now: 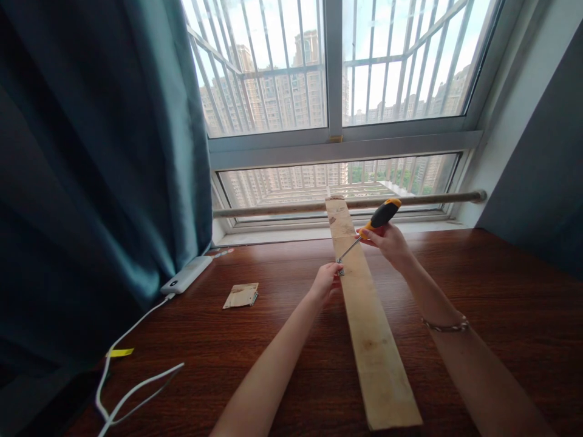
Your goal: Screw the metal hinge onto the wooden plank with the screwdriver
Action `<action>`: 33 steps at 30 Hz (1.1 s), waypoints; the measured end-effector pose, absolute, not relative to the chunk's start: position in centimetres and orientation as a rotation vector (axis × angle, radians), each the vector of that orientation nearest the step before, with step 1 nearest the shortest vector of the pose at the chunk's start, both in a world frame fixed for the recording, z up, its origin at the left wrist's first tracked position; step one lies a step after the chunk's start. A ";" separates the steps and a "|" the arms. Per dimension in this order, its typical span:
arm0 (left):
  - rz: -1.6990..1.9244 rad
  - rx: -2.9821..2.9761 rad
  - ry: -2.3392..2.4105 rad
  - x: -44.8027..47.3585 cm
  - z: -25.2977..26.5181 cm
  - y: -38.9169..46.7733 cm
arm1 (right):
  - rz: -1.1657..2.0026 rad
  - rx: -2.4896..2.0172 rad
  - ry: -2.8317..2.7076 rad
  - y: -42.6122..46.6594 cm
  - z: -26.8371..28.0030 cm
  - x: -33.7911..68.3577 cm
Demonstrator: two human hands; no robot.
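A long pale wooden board (368, 328) lies lengthwise on the dark table, its far end reaching the rail by the window. My right hand (387, 243) grips a screwdriver (385, 213) by its yellow-and-black handle. The shaft slants down to the left, its tip at a small metal piece (340, 269) on the board's left edge. My left hand (327, 280) is closed at that piece, thumb and finger pinching it against the board. The piece's exact shape is too small to make out, and some left fingers are hidden beside the board.
The reddish-brown table (282, 261) carries a small piece of cardboard (241, 295) left of the board. A white power strip (186, 275) with a white cable (132, 328) lies beside the dark curtain (113, 152). A horizontal rail (423, 200) runs before the window.
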State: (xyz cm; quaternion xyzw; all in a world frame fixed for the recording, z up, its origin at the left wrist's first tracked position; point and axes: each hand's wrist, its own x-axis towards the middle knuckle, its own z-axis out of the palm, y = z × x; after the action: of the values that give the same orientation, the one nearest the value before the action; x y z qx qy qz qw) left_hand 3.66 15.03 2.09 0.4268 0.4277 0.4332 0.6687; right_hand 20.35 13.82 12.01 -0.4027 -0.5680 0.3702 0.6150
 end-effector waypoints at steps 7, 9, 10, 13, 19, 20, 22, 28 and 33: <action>1.002 0.966 0.955 3.8 2.2 14.9 | 0.039 -1.394 -1.529 12.5 12.6 19.8; 1.003 0.972 0.954 3.8 2.2 14.9 | -0.074 -1.458 -1.493 12.2 12.6 19.3; 1.005 0.975 0.953 3.8 2.2 14.9 | -0.071 -1.464 -1.457 12.2 12.6 19.1; 1.014 0.986 0.950 3.7 2.1 14.9 | 0.134 -1.391 -1.379 12.4 12.4 18.9; 1.018 0.984 0.952 3.8 2.0 14.9 | 0.447 -1.260 -1.312 12.9 12.1 19.5; 1.020 0.984 0.948 3.8 2.0 14.9 | 0.482 -1.231 -1.305 12.8 12.2 19.5; 1.024 0.987 0.940 3.8 2.0 14.9 | 0.555 -1.145 -1.294 12.4 12.6 19.4; 1.019 0.997 0.936 3.8 1.9 15.0 | 0.834 -0.903 -1.278 10.8 14.5 18.3; 1.033 1.008 0.938 3.7 1.7 15.1 | 0.702 -0.967 -1.230 11.4 13.7 18.4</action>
State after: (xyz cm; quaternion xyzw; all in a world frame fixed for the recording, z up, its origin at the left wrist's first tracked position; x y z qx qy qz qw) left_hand 3.75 15.14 1.67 0.4440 0.4131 0.4549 0.6521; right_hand 18.37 11.42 13.70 -0.4266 -0.5422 0.3094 0.6545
